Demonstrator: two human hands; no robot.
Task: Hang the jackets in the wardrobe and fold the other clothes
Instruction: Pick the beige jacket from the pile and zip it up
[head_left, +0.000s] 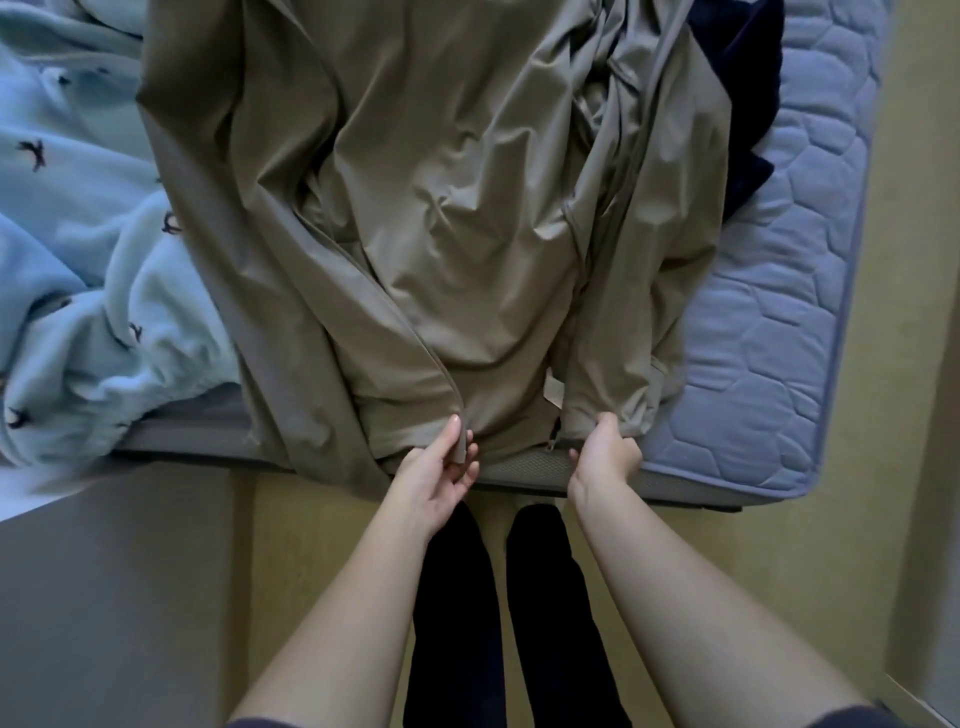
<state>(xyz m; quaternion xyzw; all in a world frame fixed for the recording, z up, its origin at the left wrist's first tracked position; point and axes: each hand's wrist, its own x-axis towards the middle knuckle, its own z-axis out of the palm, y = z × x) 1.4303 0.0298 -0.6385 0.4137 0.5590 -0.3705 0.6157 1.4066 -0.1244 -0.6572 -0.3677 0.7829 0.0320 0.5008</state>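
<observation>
Jacket (415, 182), tan and unzipped, lies open on the bed (779, 338), its hem at the near edge. I see the left hand (441, 465) pinching the bottom of one zip edge between thumb and fingers. The right hand (605, 452) is curled round the other front panel's bottom corner. A pale blue blanket (78, 260) is bunched along the bed's left side. A dark garment (743, 104) lies near the far right corner, partly under the jacket.

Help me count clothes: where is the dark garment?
Head view, upper right: the dark garment lies on the mattress, partly under the tan jacket.
</observation>
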